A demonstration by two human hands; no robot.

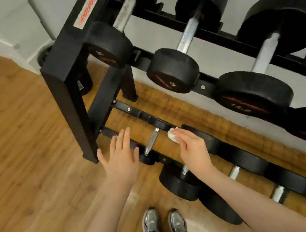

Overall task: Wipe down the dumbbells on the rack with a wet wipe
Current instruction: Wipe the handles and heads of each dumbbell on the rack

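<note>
A black two-tier dumbbell rack [68,102] stands against the wall. On its lower tier lies a small dumbbell [152,140] with a steel handle and black ends. My right hand [191,146] pinches a crumpled white wet wipe [173,135] just to the right of that handle, close to the dumbbell's far end. My left hand [121,154] hovers flat with fingers spread over the lower front rail, left of the handle, holding nothing. Larger black dumbbells [178,66] sit on the upper tier.
More dumbbells [182,180] fill the lower tier to the right. The floor [24,169] is wood planks. My grey shoes [162,222] stand close to the rack's front. A white wall and baseboard run behind the rack.
</note>
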